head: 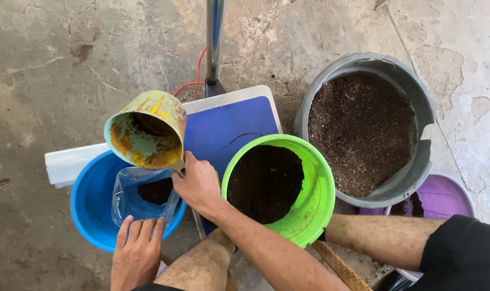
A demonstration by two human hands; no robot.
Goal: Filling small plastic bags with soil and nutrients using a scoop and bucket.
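**Both Hands Engaged, Right Arm Crossed Over**

The right hand (199,186) is seen closed in a firm grip, knuckles turned upward, its wrist bent slightly back. The right forearm is stretched diagonally from the lower right toward the centre, bare to the elbow. The left hand (138,249) is laid lower in the frame, palm down, with the fingers (142,229) extended forward and kept close together. Its wrist is cut off by the bottom edge. Bare knees are glimpsed between the two arms.

Cracked, stained concrete floor (61,64); flat daylight; metal pole (214,43) upright.
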